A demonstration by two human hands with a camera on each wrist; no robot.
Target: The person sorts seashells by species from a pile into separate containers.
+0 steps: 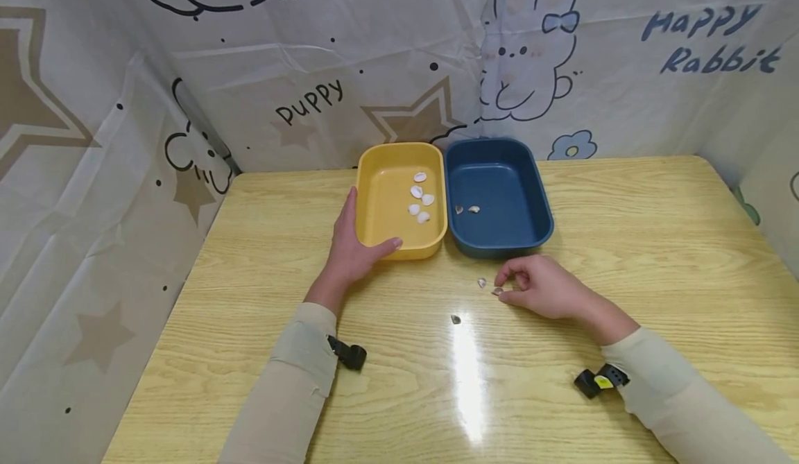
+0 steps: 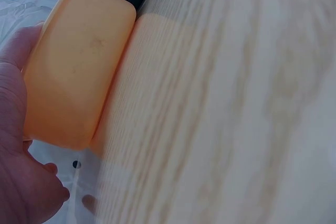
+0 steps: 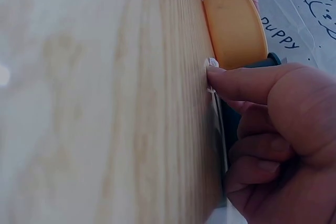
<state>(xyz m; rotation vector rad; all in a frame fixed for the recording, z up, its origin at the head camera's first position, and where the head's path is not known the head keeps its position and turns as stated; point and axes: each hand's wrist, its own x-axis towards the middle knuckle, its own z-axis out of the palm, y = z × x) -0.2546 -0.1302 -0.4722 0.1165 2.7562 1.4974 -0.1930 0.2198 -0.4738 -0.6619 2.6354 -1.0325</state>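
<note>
My left hand (image 1: 354, 249) holds the near left corner of a yellow plastic bin (image 1: 368, 204), thumb over the front rim and fingers along the outer left side. Several white seashells (image 1: 416, 191) lie in that bin. Beside it, touching, stands a dark blue bin (image 1: 499, 235) with two small brownish seashells (image 1: 474, 209) inside. In front of the blue bin, my right hand (image 1: 549, 289) pinches a small seashell (image 1: 497, 291) between thumb and index finger at the tabletop. Another small seashell (image 1: 482, 283) lies just left of those fingertips, and a darker seashell (image 1: 456, 320) lies nearer me.
Both bins stand at the back edge of a wood-grain table (image 1: 262, 242), against a printed cloth backdrop (image 1: 250, 89). More cloth hangs at the left side. A bright light reflection (image 1: 467, 381) crosses the front of the table.
</note>
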